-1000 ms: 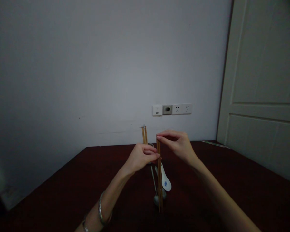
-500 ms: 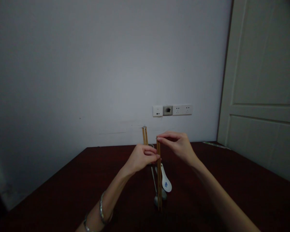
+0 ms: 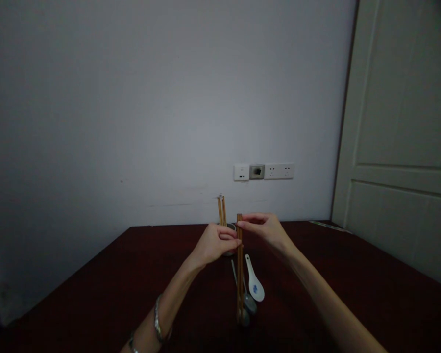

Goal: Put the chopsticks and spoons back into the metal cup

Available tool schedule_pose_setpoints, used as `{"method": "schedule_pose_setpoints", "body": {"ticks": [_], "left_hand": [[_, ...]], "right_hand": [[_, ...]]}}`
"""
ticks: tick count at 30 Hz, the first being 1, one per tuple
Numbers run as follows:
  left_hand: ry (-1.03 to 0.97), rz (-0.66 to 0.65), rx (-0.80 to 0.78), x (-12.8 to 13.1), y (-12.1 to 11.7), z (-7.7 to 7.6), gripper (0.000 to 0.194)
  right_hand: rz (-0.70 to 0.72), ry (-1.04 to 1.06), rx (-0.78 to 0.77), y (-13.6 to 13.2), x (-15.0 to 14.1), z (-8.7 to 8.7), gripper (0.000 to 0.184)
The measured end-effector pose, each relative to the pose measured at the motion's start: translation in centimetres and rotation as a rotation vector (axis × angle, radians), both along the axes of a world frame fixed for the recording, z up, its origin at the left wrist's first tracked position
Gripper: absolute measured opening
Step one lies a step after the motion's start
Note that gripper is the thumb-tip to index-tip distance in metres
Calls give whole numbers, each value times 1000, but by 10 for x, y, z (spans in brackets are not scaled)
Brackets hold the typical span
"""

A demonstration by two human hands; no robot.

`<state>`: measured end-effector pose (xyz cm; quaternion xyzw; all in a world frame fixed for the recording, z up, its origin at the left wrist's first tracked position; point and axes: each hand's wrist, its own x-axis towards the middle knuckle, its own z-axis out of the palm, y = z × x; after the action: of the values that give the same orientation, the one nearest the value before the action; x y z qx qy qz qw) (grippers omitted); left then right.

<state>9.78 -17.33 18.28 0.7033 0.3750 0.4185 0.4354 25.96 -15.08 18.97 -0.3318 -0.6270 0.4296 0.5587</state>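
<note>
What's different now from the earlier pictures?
The right hand slid slightly down the held chopsticks, so their tops show above its fingertips; they shifted slightly left. The left hand still holds them too. The white spoon and metal spoons stayed put.

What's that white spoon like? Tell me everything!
The white spoon looks like china, with a blue mark on its bowl and a small hole in its handle's end. It lies on the dark red table, handle pointing away, right of two grey spoons. Neither the left hand nor the right hand touches it.
</note>
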Motion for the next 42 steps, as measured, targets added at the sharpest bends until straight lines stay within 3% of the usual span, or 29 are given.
{"method": "schedule_pose_setpoints", "body": {"ticks": [15, 21, 24, 27, 31, 35, 42], "left_hand": [[-58, -20, -104, -8, 31, -17, 28], [-183, 84, -157, -35, 59, -20, 32], [-287, 247, -211, -59, 87, -41, 28], [-353, 395, -283, -82, 113, -74, 20], [-364, 474, -399, -105, 133, -115, 21], [-370, 526, -450, -116, 139, -137, 21], [-387, 557, -481, -122, 142, -147, 20]], "right_hand": [[-31, 50, -107, 28, -9, -13, 34], [-57, 118, -91, 58, -11, 10, 28], [-44, 168, -38, 82, -10, 35, 25], [-66, 186, 0, 109, -9, 62, 21], [-141, 216, 14, 151, -11, 86, 15], [-265, 171, -12, 189, -16, 88, 13], [-316, 102, -24, 228, -28, 64, 8]]}}
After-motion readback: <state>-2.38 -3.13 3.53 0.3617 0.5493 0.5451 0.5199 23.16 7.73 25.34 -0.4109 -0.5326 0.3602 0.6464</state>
